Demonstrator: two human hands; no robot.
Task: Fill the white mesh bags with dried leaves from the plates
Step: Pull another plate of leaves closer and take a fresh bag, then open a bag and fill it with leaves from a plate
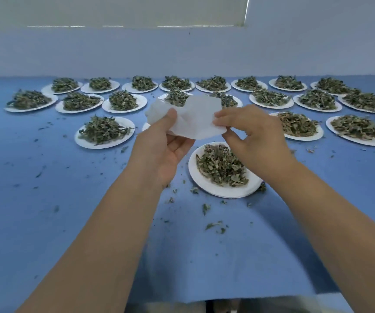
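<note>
- Blue cloth covers the tabletop (46,222), strewn with loose leaf crumbs that lie thickest around the nearest plate (206,184), the landmark here.
- Far left of that plate and further back, white plates (10,108) stand in rows, each heaped with dried leaves; one lone plate (80,141) sits closer, to the landmark's upper left.
- Left hand (166,150) hangs just left of and above the nearest plate, closed on the white mesh bag (193,123), thumb pressed on the front of it, fingers behind.
- That bag is held in the air above the plate's far rim, crumpled and limp; it looks empty, though its mouth cannot be made out.
- Right hand (249,134) hovers over the plate's right side, fingertips pinching the bag's right edge, likely to pull the two layers apart so leaves can go in.
- Holding the bag straight over the nearest plate suggests spills are meant to fall back onto its dried leaves (220,168).
- Right of the landmark, more heaped plates (362,141) run to the frame edge, all apparently still full.
</note>
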